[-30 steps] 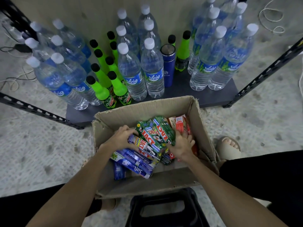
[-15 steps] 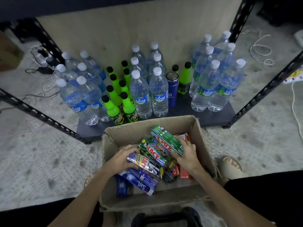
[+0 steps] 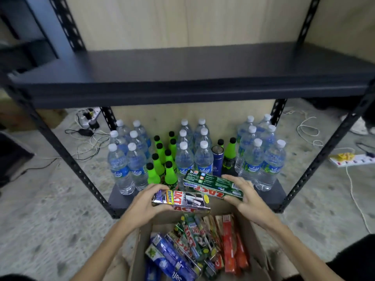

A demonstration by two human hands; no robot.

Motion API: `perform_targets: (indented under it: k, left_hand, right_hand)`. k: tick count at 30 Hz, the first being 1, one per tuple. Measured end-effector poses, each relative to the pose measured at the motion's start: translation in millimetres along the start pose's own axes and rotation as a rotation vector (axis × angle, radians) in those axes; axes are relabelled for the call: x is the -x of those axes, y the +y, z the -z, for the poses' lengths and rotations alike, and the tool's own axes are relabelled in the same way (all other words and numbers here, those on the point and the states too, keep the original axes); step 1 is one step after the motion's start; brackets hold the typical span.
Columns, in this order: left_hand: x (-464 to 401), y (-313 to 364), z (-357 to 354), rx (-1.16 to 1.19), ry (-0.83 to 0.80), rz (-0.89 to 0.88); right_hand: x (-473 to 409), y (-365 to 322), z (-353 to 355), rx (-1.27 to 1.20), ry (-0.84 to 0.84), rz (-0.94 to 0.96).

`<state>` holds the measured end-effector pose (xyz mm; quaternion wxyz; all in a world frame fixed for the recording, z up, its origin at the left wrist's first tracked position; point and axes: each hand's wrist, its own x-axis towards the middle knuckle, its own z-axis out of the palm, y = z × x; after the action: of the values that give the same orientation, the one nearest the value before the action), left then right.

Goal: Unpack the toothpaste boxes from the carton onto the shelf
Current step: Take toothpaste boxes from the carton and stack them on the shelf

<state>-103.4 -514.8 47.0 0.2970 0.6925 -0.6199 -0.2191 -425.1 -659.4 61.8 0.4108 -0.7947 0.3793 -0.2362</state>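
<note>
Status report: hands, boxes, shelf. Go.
Left hand grips silver box; right hand grips green box. Both above carton, more inside. Upper shelf bare; bottles fill lower.

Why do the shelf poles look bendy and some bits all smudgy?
Head view: the wide-angle lens bows the shelf posts outward at the edges; the floor is smeared by motion blur, and so is the upper shelf; the left hand and right hand with their toothpaste boxes stay readable; lighting is dim and even, without glare.
</note>
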Motion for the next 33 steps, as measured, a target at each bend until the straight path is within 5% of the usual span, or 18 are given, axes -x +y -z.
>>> perform_targets:
  k: [18, 33]
  left_hand:
    - [-70, 200, 223, -0.124, 0.411, -0.354]
    - [-257, 197, 223, -0.088, 0.312, -0.069]
  right_hand:
    - [-59, -214, 249, 0.151, 0.11, 0.396]
    - [-192, -138, 344, 0.137, 0.111, 0.17]
